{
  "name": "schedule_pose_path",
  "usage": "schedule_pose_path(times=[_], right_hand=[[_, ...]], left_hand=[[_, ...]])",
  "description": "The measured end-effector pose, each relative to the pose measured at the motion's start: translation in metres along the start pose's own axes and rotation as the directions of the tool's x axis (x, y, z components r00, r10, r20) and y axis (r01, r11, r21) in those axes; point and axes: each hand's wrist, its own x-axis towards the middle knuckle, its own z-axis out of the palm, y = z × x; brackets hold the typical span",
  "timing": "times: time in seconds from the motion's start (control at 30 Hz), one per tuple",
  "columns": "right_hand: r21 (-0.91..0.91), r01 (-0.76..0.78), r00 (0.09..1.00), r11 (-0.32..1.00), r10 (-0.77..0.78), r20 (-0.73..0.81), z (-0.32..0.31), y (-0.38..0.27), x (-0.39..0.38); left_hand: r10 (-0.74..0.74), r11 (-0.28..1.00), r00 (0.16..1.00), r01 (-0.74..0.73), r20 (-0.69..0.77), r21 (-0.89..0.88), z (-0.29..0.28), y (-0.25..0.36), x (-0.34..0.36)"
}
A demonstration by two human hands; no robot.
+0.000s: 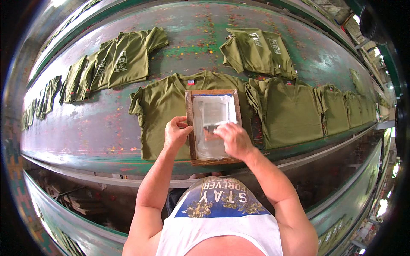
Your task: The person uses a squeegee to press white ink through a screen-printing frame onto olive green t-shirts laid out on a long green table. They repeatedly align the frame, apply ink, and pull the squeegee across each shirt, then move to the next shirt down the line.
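Observation:
A wooden-framed printing screen [189,128] lies on an olive green T-shirt [161,102] spread on the long table. White ink [215,111] coats much of its mesh. My left hand [176,133] grips the frame's left side, thumb and fingers closed on the wood. Over the lower middle of the mesh, my right hand [232,138] is closed on a small brownish squeegee [209,133], partly hidden by the fingers. The shirt's collar and left sleeve show beyond the frame, while its middle lies hidden underneath.
To the right, more olive shirts [290,113] lie in a row along the near edge. Farther back, folded shirts with white prints [128,59] and another printed pair [260,49] rest on the paint-specked tabletop [192,42]. Behind me runs another green table [81,226].

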Motion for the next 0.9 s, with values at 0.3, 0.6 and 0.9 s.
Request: schedule_pose_path(times=[0.3, 0.6, 0.9], right_hand=[[0.138, -0.021, 0.981, 0.99, -0.006, 0.196, -0.023, -0.02, -0.024], [0.055, -0.068, 0.997, 0.996, 0.069, -0.016, -0.004, 0.068, 0.086], [0.08, -0.088, 0.996, 0.993, 0.084, 0.043, -0.003, 0.03, 0.04]], left_hand=[[0.017, 1.0, 1.0, -0.017, -0.019, -0.005, 0.002, -0.005, 0.003], [-0.011, 1.0, 1.0, 0.011, -0.01, 0.005, 0.0, 0.0, 0.003], [-0.009, 1.0, 1.0, 0.009, -0.008, 0.01, 0.0, 0.001, 0.0]])
